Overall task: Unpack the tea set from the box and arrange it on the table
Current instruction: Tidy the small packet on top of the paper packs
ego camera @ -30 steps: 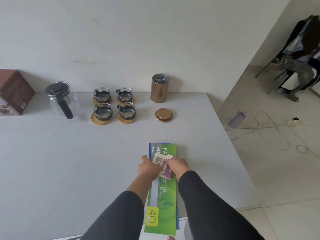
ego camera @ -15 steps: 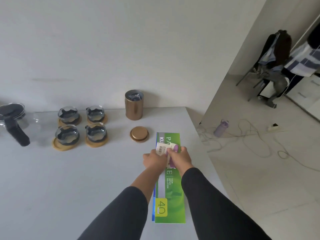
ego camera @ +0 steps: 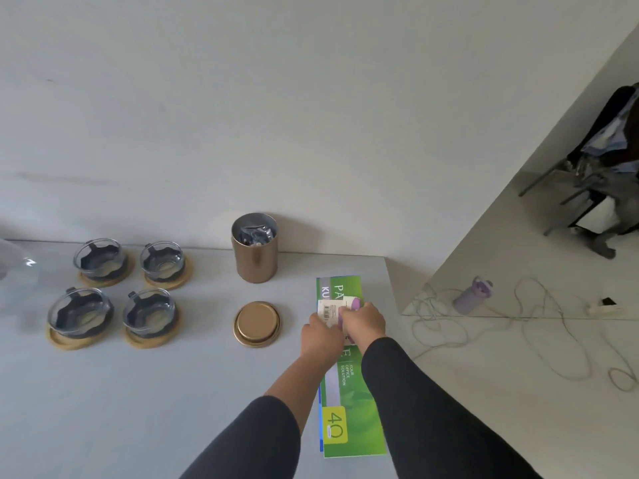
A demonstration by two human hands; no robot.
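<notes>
Both my hands meet over a green folder (ego camera: 349, 420) near the table's right edge. My left hand (ego camera: 321, 335) and my right hand (ego camera: 364, 321) together grip a small white and purple packet (ego camera: 337, 307) with a barcode label. Several glass cups (ego camera: 83, 312) on round wooden coasters stand in two rows at the left. An open copper tin (ego camera: 255, 252) with foil bags inside stands at the back, and its lid (ego camera: 257, 323) lies flat in front of it. The clear teapot (ego camera: 14, 262) is only partly visible at the left border.
The grey table (ego camera: 138, 392) ends at a right edge just beyond the folder. On the floor to the right lie a purple bottle (ego camera: 472, 295), tangled cables (ego camera: 539, 323) and a power strip. A chair draped with clothes (ego camera: 605, 160) stands at the far right.
The view has swung right and closer, so the brown box and most of the teapot have left the frame. Both hands keep hold of the packet over the folder.
</notes>
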